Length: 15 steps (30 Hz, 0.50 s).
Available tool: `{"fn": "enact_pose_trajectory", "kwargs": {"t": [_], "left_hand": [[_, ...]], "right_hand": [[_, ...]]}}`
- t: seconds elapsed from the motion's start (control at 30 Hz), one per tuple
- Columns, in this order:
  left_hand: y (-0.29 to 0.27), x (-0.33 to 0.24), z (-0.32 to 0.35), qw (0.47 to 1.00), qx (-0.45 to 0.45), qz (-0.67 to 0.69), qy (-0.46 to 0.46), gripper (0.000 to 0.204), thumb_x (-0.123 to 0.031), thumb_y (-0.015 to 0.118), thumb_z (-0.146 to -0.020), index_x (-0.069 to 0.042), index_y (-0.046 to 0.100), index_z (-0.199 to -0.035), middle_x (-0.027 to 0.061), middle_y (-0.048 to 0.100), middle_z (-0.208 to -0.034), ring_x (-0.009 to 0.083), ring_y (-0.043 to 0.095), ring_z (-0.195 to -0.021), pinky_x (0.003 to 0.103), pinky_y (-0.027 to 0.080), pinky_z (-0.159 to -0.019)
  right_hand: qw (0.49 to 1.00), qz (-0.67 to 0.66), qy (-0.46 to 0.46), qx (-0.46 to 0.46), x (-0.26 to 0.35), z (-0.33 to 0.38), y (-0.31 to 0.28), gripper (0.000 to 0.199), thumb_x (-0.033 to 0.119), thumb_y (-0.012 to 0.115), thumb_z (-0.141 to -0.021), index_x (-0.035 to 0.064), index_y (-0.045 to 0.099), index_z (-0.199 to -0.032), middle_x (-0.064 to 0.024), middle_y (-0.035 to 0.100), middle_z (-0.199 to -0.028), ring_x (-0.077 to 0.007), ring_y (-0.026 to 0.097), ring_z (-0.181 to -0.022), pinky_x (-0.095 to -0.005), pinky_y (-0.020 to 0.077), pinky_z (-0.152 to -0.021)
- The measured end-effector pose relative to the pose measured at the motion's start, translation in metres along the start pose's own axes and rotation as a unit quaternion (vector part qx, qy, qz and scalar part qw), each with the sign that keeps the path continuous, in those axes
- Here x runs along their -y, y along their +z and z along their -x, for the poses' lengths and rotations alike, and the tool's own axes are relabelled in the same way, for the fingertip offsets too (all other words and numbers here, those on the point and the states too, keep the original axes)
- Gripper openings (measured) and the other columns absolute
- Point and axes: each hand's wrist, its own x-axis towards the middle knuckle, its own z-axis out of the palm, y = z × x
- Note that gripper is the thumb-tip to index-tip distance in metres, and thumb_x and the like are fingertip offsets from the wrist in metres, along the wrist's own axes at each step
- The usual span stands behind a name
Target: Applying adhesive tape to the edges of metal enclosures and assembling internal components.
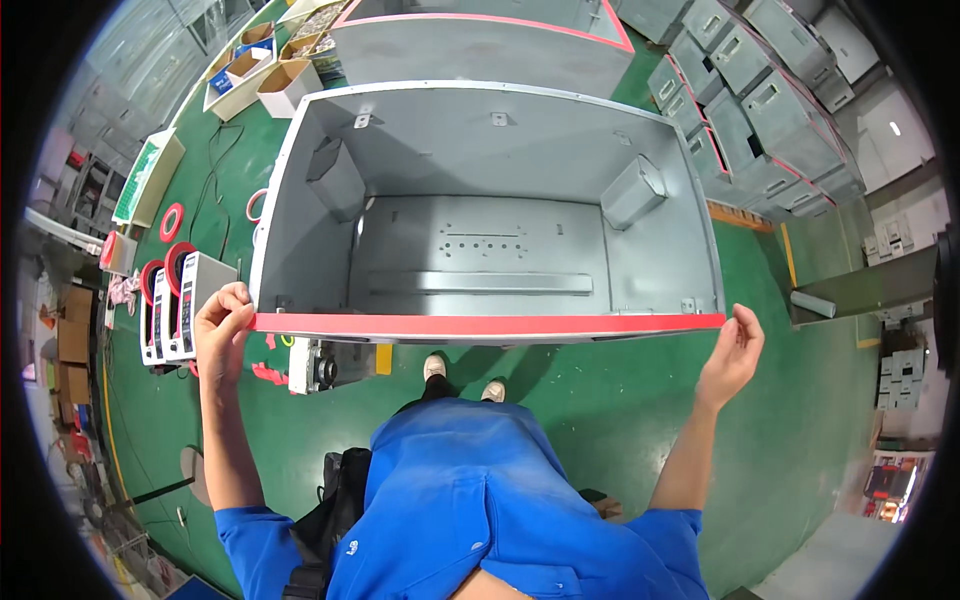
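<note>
A large grey metal cabinet shell stands in front of me with its open side up, showing brackets, a raised rail and small holes inside. Along its near rim runs a strip of red tape, straight from corner to corner. At the near left corner, my left hand pinches the tape's left end between thumb and fingers. My right hand is closed in a pinch at the tape's right end, by the near right corner. The other rims facing me show bare metal.
Behind stands another grey cabinet with red tape round its rim. Grey metal boxes are stacked at the far right. On the left are tape dispensers, red tape rolls, a tray and a floor cable.
</note>
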Motion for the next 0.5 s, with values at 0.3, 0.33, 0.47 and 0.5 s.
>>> {"fn": "enact_pose_trajectory", "kwargs": {"t": [0.3, 0.33, 0.47, 0.5], "left_hand": [[0.001, -0.001, 0.002, 1.0, -0.011, -0.01, 0.001, 0.013, 0.001, 0.059, -0.067, -0.004, 0.048, -0.063, 0.0027, 0.047, -0.085, 0.0071, 0.043, -0.067, 0.019, 0.033, -0.058], [-0.001, -0.001, 0.002, 1.0, -0.002, -0.012, -0.01, 0.013, 0.001, 0.059, -0.067, -0.005, 0.049, -0.063, 0.0026, 0.048, -0.085, 0.0075, 0.044, -0.069, 0.019, 0.033, -0.06], [0.0, -0.001, 0.003, 1.0, -0.012, 0.001, 0.005, 0.013, 0.004, 0.058, -0.068, -0.005, 0.049, -0.063, 0.0022, 0.049, -0.085, 0.0078, 0.045, -0.069, 0.019, 0.034, -0.059], [0.001, -0.001, 0.004, 1.0, -0.012, 0.007, 0.005, 0.013, 0.004, 0.058, -0.067, -0.004, 0.049, -0.062, 0.0023, 0.049, -0.085, 0.0078, 0.045, -0.069, 0.019, 0.034, -0.059]], "right_hand": [[0.936, 0.06, -0.265, 0.223, 0.076, 0.037, 0.048, 0.037, 0.012, 0.057, -0.073, -0.0002, 0.05, -0.106, -0.0161, 0.05, -0.113, -0.0317, 0.044, -0.109, -0.0437, 0.0325, -0.092], [0.932, 0.057, -0.276, 0.23, 0.079, 0.039, 0.051, 0.038, 0.013, 0.057, -0.072, 0.0, 0.05, -0.107, -0.0161, 0.049, -0.113, -0.0315, 0.044, -0.109, -0.0444, 0.0319, -0.092], [0.922, 0.059, -0.298, 0.242, 0.086, 0.043, 0.06, 0.039, 0.012, 0.058, -0.071, -0.0003, 0.05, -0.107, -0.0167, 0.05, -0.113, -0.032, 0.044, -0.11, -0.0445, 0.0317, -0.093], [0.92, 0.061, -0.301, 0.244, 0.087, 0.044, 0.061, 0.038, 0.012, 0.058, -0.071, -0.0004, 0.05, -0.106, -0.0168, 0.05, -0.113, -0.0321, 0.044, -0.11, -0.0445, 0.0316, -0.093]]}}
